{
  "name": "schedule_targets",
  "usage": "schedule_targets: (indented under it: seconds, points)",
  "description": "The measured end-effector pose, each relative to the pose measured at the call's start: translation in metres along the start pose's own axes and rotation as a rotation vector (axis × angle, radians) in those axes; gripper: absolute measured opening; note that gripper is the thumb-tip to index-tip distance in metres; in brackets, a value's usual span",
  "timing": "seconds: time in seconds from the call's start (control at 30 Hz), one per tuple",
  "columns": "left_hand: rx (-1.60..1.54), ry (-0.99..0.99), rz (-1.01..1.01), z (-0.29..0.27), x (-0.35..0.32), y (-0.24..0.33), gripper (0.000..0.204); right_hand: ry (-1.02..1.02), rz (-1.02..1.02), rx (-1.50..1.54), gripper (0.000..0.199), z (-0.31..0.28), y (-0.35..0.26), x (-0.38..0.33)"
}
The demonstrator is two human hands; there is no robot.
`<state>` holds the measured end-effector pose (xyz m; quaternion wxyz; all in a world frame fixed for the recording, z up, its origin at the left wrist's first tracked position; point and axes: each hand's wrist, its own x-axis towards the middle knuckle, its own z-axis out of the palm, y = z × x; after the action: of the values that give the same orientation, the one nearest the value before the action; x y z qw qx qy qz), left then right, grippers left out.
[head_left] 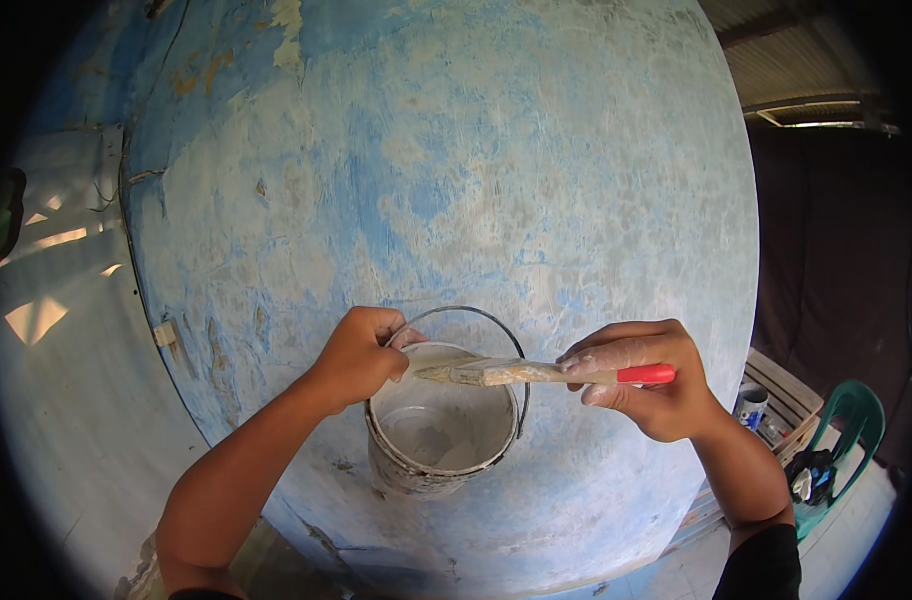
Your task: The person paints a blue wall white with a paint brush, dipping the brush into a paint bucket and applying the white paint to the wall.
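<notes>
A paint bucket (442, 484) with a raised black wire handle hangs in front of the wall, with whitish paint at its bottom and smeared inside. Fingers of my left hand (368, 345) are wrapped around its left rim. My right hand (641, 375), spotted with white, pinches the wooden handle of a paintbrush (516, 372). The brush lies level across the bucket's mouth, its red handle end pointing right. Its pale bristles are at the left rim, close to my left hand; whether they touch the rim, I cannot tell.
Ahead stands a wall (456, 180) with patchy blue and whitish paint. A green plastic chair (854, 425) holding a dark bag is at the right, beside a wooden crate (781, 390) and a can (751, 405). Dark cloth (836, 250) hangs behind them. Cracks run along the wall's left edge.
</notes>
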<state>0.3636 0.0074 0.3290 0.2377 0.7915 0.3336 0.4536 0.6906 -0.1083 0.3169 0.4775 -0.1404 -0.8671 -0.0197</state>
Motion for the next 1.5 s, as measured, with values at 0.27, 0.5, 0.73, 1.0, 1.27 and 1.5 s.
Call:
schedule_targets:
  seconds: [0.27, 0.5, 0.73, 1.0, 1.27, 1.5]
  points:
    - [-0.021, 0.068, 0.011, -0.031, 0.029, 0.029, 0.013, 0.088, -0.36, -0.289, 0.031, -0.004, 0.001, 0.043]
    - [-0.135, 0.059, 0.014, -0.078, 0.063, 0.018, 0.019, 0.242, -0.572, -0.522, 0.031, 0.017, 0.025, 0.097]
    - [-0.204, 0.063, -0.13, -0.13, 0.096, 0.012, 0.024, 0.413, -0.677, -0.681, 0.03, 0.023, 0.07, 0.194]
    - [-0.25, 0.082, -0.074, -0.178, 0.134, 0.016, 0.019, 0.478, -0.781, -1.062, 0.025, 0.002, 0.125, 0.382]
    - [-0.232, 0.041, -0.024, -0.192, 0.14, 0.006, 0.028, 0.555, -0.428, -1.356, 0.026, -0.019, 0.15, 0.47]
    - [-0.249, 0.058, -0.016, -0.197, 0.129, -0.005, 0.036, 0.383, -0.484, -1.317, 0.019, -0.022, 0.143, 0.45]
